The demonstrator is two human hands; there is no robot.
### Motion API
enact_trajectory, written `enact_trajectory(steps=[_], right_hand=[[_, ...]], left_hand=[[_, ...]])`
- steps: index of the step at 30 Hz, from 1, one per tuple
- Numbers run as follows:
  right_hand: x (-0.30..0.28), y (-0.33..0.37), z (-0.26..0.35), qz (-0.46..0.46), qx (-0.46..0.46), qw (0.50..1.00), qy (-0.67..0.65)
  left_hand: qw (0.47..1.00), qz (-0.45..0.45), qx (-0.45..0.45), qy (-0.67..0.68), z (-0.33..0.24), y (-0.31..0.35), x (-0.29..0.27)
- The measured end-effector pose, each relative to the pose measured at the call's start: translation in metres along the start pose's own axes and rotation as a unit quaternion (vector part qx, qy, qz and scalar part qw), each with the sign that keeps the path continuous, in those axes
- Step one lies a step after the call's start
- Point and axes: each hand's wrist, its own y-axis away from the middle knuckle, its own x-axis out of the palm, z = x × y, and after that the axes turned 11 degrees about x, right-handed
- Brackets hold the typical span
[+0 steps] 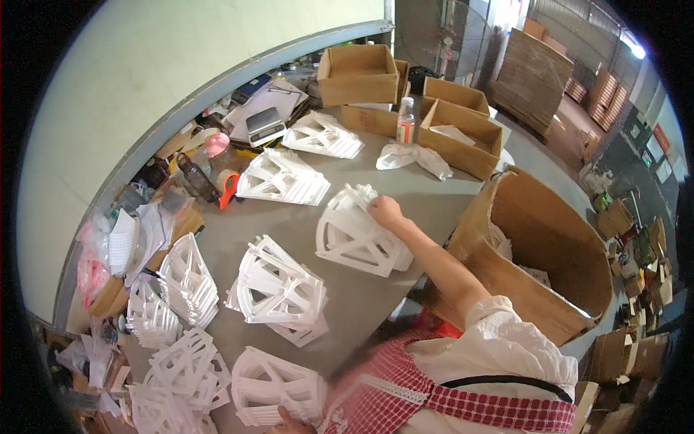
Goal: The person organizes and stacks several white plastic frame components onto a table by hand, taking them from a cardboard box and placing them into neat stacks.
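My right hand (pixel 385 211) reaches over the table, fingers closed on the upper corner of a stack of white fan-shaped plastic frames (pixel 365 235). Low in the picture, my left hand (pixel 291 424) touches the near edge of another stack of white frames (pixel 278 387); most of its fingers are cut off by the picture's edge. Between the two lies a loosely fanned stack (pixel 282 283). Two more stacks sit farther back, one (pixel 283 177) beside orange scissor handles (pixel 228 189), the other (pixel 323 135) near a digital scale (pixel 265 126).
More frames (pixel 189 278) crowd the table's left side, with a loose heap (pixel 181 376) nearer me. Cardboard boxes (pixel 358 76), a clear bottle (pixel 405 121) and a crumpled white bag (pixel 413 159) stand at the back. A large open carton (pixel 463 253) is right of my right forearm.
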Motion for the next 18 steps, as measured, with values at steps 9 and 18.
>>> enact_trajectory(steps=[9,18], right_hand=[[-0.003,0.01,-0.009,-0.062,-0.083,0.981,0.163],[0.036,0.112,0.141,0.089,-0.314,0.943,0.058]], left_hand=[[0.997,-0.007,0.053,-0.054,-0.012,0.03,-0.02],[0.991,-0.11,-0.028,0.074,0.008,0.019,-0.014]])
